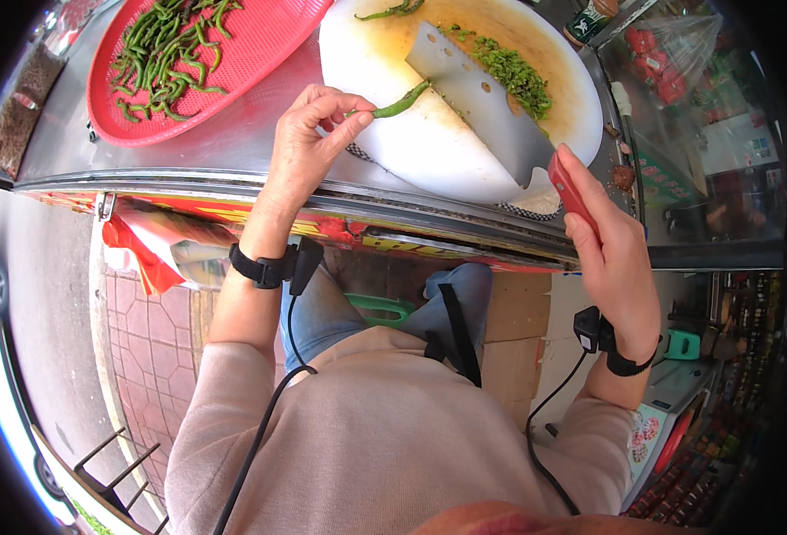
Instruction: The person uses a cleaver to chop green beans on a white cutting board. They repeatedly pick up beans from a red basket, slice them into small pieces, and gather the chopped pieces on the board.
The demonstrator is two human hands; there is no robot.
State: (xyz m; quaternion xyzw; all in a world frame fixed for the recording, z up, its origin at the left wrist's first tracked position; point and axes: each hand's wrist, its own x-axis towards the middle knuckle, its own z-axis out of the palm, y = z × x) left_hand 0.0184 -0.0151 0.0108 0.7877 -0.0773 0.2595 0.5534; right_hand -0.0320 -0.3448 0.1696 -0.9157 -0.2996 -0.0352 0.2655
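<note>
Between thumb and fingers, my left hand [316, 130] pinches one end of a green chili pepper [401, 104], held over the near left part of a round white cutting board [393, 160]. My right hand [610, 247] grips the red handle [570, 190] of a cleaver. Its broad metal blade [477, 110], pierced with several holes, slants across the board. Beyond the blade lies a heap of chopped green pepper [514, 73] on the stained surface. Another whole green pepper [393, 9] rests at the board's far edge.
A red plastic basket [253, 73] holding many green peppers [166, 60] stands left of the board on a metal counter [233, 140]. A bagged brown item [25, 110] lies at the far left. Glass panels border the right. Plastic bags [159, 247] hang below the counter's front edge.
</note>
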